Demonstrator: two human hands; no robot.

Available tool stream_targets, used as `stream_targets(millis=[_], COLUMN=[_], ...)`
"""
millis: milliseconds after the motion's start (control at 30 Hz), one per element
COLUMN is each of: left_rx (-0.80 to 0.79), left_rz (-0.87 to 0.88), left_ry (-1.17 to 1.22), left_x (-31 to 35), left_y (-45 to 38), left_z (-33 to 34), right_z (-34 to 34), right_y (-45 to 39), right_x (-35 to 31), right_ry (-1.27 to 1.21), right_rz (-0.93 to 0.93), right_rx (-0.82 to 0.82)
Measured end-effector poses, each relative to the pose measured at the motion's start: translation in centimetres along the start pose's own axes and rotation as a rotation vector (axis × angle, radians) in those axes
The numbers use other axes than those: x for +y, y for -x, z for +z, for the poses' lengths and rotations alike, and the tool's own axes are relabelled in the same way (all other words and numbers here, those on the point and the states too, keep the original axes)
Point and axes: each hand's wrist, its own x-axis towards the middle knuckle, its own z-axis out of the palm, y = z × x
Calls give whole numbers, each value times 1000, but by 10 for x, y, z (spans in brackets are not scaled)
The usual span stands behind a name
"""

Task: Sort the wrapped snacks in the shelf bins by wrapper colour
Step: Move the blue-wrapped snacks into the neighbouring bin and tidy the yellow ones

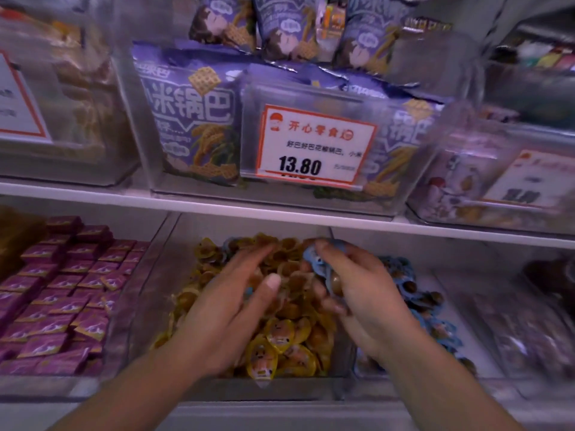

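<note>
Blue-wrapped snacks (pixel 323 269) are sitting bunched in the right hand (pixel 351 287), whose fingers (pixel 325 248) are curling round them above the clear middle bin (pixel 161 293) of yellow-wrapped snacks (pixel 280 340). Their own pile, the blue heap (pixel 404 281) in the neighbouring bin, is lying just to that hand's right, so the right hand is judged the nearer one for the drop. The left hand (pixel 236 293) is hovering over the yellow pile with fingers spread and holding nothing.
</note>
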Motion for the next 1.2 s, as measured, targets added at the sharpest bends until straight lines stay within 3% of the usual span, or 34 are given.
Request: stream_targets(millis=[100,200,367,467,600,733,867,1000,1200], left_rx=[-63,-149,-298,-274,-133,132,306,319,409], left_rz=[-123,-132,-111,-144,-146,-120,-82,-101,-122], left_ry=[-99,-214,-270,-329,-395,-351,-428,-316,-68], left_x=[-18,-34,-40,-40,-34,-16,-2,-12,-23], left_y=[-6,-9,-15,-16,-13,-7,6,25,35], left_z=[-6,-7,-15,-16,-18,-35,-71,-94,-97], right_z=[-37,-78,-139,-150,-132,-85,-27,30,92], right_y=[-9,-25,-58,-64,-61,-39,-26,-50,-129], right_x=[-11,-12,7,12,8,3,2,13,44], right_ry=[190,438,912,908,797,839,926,1182,1619], right_rz=[-100,-128,-14,-117,-260,-439,-587,-525,-322], right_rx=[110,236,258,377,383,248,-19,-303,-528])
